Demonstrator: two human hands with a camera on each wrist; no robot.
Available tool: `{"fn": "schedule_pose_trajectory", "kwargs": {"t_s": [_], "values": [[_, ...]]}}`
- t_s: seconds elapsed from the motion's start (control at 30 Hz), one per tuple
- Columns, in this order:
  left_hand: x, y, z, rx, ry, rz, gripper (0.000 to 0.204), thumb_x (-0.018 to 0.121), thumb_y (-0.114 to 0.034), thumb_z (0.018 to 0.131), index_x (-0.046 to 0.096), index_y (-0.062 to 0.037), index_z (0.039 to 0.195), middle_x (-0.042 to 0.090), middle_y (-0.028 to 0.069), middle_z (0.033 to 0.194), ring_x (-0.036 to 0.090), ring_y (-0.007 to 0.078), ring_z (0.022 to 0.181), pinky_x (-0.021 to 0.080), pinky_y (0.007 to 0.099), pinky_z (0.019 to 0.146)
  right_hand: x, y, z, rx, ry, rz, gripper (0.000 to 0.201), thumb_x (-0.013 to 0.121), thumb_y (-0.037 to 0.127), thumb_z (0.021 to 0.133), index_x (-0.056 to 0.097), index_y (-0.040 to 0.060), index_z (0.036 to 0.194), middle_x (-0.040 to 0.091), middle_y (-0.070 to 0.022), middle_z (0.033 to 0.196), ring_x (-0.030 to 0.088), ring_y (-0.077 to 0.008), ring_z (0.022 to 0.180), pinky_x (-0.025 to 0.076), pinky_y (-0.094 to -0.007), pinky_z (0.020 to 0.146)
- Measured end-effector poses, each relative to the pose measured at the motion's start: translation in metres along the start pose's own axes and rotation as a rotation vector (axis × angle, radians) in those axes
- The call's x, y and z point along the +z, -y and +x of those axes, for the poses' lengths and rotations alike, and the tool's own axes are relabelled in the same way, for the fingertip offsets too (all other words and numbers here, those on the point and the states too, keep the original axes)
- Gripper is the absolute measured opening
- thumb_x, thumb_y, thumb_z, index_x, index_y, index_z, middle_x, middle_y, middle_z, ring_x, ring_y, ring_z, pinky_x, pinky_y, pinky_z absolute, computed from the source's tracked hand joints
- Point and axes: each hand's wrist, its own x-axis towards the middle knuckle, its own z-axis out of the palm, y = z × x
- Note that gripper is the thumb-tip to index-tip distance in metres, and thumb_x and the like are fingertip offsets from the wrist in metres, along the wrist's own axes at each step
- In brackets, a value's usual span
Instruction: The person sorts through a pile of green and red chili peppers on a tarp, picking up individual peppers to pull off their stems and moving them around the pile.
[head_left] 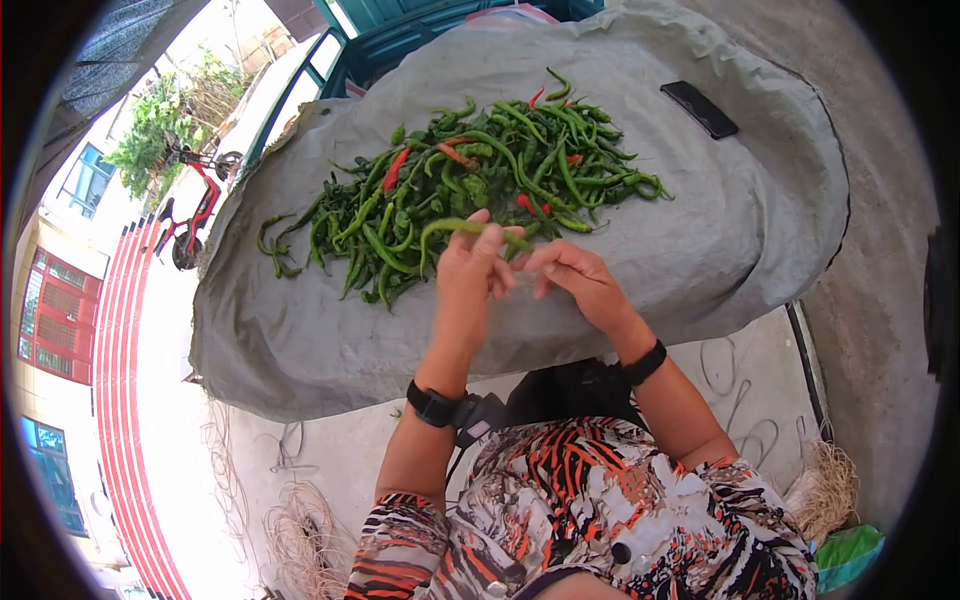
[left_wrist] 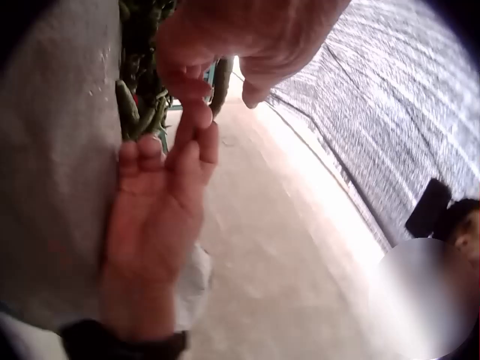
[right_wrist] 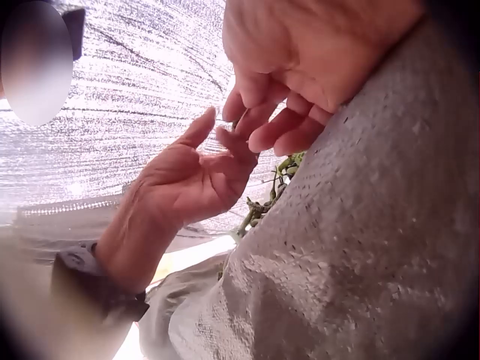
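A long, curved green pepper [head_left: 448, 226] is pinched between the thumb and fingers of the left hand [head_left: 470, 275], above the near edge of a pepper pile [head_left: 400, 215]. Close against its right end, the right hand [head_left: 585, 285] has thumb and forefinger together, pinching what looks like the stem end, partly hidden. In the left wrist view the left hand [left_wrist: 251, 41] hangs over the right hand [left_wrist: 154, 214], with the pepper [left_wrist: 222, 84] showing between left fingers and thumb. The right wrist view shows the right hand [right_wrist: 315, 64] meeting the left hand [right_wrist: 191, 180] at the fingertips.
Grey cloth [head_left: 300, 350] lies under the pile, which includes a few red peppers [head_left: 396, 170]. A black phone [head_left: 700, 109] rests on the cloth at the back right. Loose cords [head_left: 310, 530] lie on the ground, and a red scooter [head_left: 205, 205] stands at the left.
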Motion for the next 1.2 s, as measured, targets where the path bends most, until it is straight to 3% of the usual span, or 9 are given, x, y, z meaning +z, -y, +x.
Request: {"fn": "schedule_pose_trajectory", "kwargs": {"t_s": [0.27, 0.4, 0.5, 0.53, 0.73, 0.83, 0.93, 1.03, 1.2], "values": [[-0.025, -0.029, 0.01, 0.196, -0.215, 0.346, 0.043, 0.057, -0.026, 0.1, 0.049, 0.0045, 0.129, 0.063, 0.0011, 0.078, 0.049, 0.0043, 0.059, 0.036, 0.0184, 0.05, 0.004, -0.001, 0.002, 0.051, -0.18, 0.087, 0.016, 0.048, 0.006, 0.1, 0.062, 0.0025, 0.105, 0.064, -0.0043, 0.099, 0.06, -0.0095, 0.078, 0.049, -0.0239, 0.074], [-0.049, -0.054, 0.036, 0.036, -0.108, 0.655, 0.055, 0.063, -0.03, 0.095, 0.045, 0.0067, 0.131, 0.062, 0.0069, 0.087, 0.058, 0.0152, 0.07, 0.047, 0.028, 0.068, 0.006, 0.001, 0.003, 0.106, -0.166, -0.047, 0.015, 0.049, 0.007, 0.098, 0.063, 0.0044, 0.104, 0.063, 0.0001, 0.088, 0.06, -0.0072, 0.075, 0.049, -0.0225, 0.071], [-0.059, -0.019, 0.046, 0.5, -0.483, 1.275, 0.054, 0.067, -0.026, 0.09, 0.046, 0.0053, 0.129, 0.057, 0.0163, 0.108, 0.063, 0.0267, 0.087, 0.05, 0.0367, 0.077, 0.007, -0.001, 0.006, 0.124, -0.188, -0.058, 0.016, 0.049, 0.007, 0.098, 0.064, 0.005, 0.104, 0.063, 0.0012, 0.088, 0.06, -0.0065, 0.074, 0.049, -0.022, 0.07], [-0.051, -0.014, 0.041, 0.585, -0.507, 1.251, 0.052, 0.069, -0.021, 0.086, 0.047, 0.002, 0.127, 0.049, 0.0218, 0.12, 0.061, 0.0361, 0.097, 0.051, 0.0423, 0.077, 0.007, 0.0, 0.007, 0.139, -0.204, -0.055, 0.016, 0.049, 0.007, 0.097, 0.064, 0.005, 0.104, 0.063, 0.0011, 0.089, 0.06, -0.0066, 0.074, 0.049, -0.0219, 0.069], [-0.026, 0.017, 0.02, 0.493, -0.252, 1.216, 0.033, 0.069, -0.013, 0.083, 0.058, -0.0069, 0.114, 0.054, 0.0135, 0.109, 0.06, 0.0355, 0.096, 0.051, 0.0422, 0.078, 0.024, 0.023, 0.025, 0.198, -0.295, -0.344, 0.015, 0.056, 0.008, 0.092, 0.063, 0.0061, 0.106, 0.064, -0.0047, 0.095, 0.064, -0.0129, 0.074, 0.051, -0.0275, 0.068], [-0.024, 0.033, 0.022, 0.501, -0.235, 1.201, 0.027, 0.067, -0.011, 0.084, 0.059, -0.0089, 0.11, 0.055, 0.011, 0.108, 0.062, 0.0346, 0.091, 0.052, 0.0422, 0.074, 0.023, 0.013, 0.049, -0.147, -0.329, -1.002, 0.021, 0.064, 0.012, 0.086, 0.062, 0.0079, 0.106, 0.064, -0.0095, 0.095, 0.066, -0.0252, 0.079, 0.053, -0.0368, 0.068], [-0.021, 0.045, 0.022, 0.481, -0.265, 1.232, 0.024, 0.067, -0.011, 0.084, 0.059, -0.0086, 0.106, 0.054, 0.0121, 0.106, 0.063, 0.0333, 0.087, 0.051, 0.0426, 0.07, 0.023, 0.008, 0.07, -0.051, -0.254, -1.312, 0.025, 0.067, 0.016, 0.082, 0.063, 0.0123, 0.106, 0.064, -0.0088, 0.095, 0.065, -0.0325, 0.086, 0.052, -0.0434, 0.071], [-0.019, 0.053, 0.018, 0.576, -0.346, 1.194, 0.024, 0.067, -0.012, 0.083, 0.058, -0.0075, 0.105, 0.056, 0.0122, 0.101, 0.064, 0.0316, 0.082, 0.051, 0.042, 0.067, 0.019, 0.002, 0.084, 0.031, -0.116, -1.395, 0.024, 0.066, 0.02, 0.083, 0.066, 0.0128, 0.106, 0.065, -0.0063, 0.095, 0.066, -0.0298, 0.089, 0.051, -0.044, 0.073], [-0.024, 0.06, 0.017, 0.535, -0.423, 0.941, 0.025, 0.067, -0.011, 0.083, 0.057, -0.0059, 0.106, 0.06, 0.0101, 0.081, 0.063, 0.028, 0.07, 0.049, 0.0388, 0.062, 0.016, 0.01, 0.083, -0.044, -0.245, -1.216, 0.016, 0.066, 0.021, 0.086, 0.067, 0.011, 0.098, 0.067, -0.0054, 0.087, 0.065, -0.0258, 0.077, 0.05, -0.0391, 0.067]]}}
